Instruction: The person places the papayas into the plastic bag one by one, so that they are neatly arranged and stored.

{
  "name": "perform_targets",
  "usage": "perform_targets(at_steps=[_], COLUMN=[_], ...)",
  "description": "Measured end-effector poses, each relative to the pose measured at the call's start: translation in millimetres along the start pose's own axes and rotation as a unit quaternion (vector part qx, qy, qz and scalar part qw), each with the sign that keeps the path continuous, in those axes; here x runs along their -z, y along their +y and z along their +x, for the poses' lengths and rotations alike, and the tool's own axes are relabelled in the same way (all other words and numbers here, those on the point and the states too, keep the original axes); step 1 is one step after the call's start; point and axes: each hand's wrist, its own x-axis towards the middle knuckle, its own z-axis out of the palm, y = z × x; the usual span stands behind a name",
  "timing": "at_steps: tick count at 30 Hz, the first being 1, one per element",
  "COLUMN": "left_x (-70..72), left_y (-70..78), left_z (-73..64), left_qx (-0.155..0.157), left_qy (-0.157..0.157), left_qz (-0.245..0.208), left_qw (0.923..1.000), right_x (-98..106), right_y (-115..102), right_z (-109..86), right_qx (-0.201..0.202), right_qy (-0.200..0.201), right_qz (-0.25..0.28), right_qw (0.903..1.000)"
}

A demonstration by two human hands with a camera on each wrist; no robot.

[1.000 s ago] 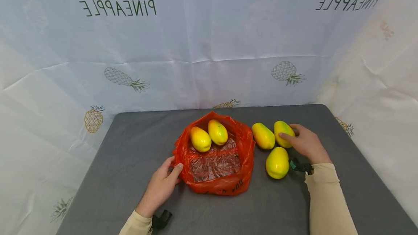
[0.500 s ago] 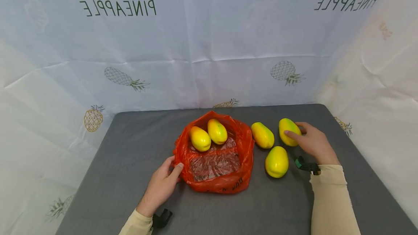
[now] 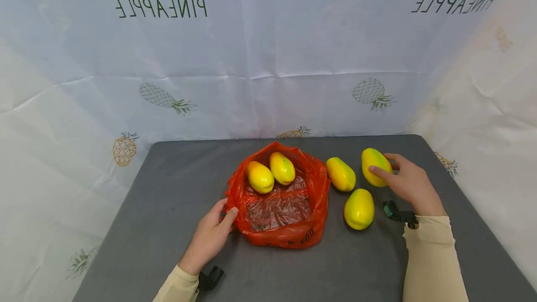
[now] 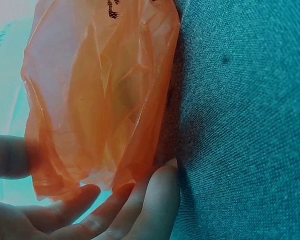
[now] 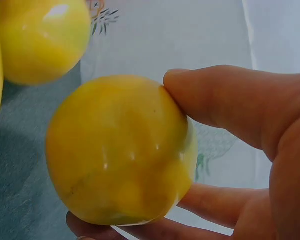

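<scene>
The mango is gripped between thumb and fingers by the right hand, right of the red bag, whose left edge is pinched by the left hand, and might be dropped if its smooth roundness is grasped too loosely.

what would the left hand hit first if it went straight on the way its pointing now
The red plastic bag: the left hand pinches its side. Past that, the nearer yellow fruit inside looks next in line, though depth is hard to judge.
</scene>
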Motion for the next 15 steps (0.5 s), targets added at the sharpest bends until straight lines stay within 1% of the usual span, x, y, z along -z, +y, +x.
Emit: perform_targets(at_steps=[4, 8, 15], left_x=[0.7, 1.2, 2.4], left_y=[0.4, -0.9, -1.8], left_z=[1.5, 0.4, 0.4], left_qx=[-0.005, -0.002, -0.008], left_qy=[0.002, 0.004, 0.006], left_qz=[0.002, -0.002, -0.01], left_qw=[1.0, 1.0, 0.9999], right_x=[-1.4, -5.8, -8.9], right_y=[-9.8, -18.7, -30.3], right_z=[-3.9, -7.2, -12.3], right_qx=[0.011, 0.024, 0.046], right_qy=[0.005, 0.006, 0.026], right_qz=[0.0, -0.001, 0.006], right_qw=[0.9999, 0.9997, 0.9986])
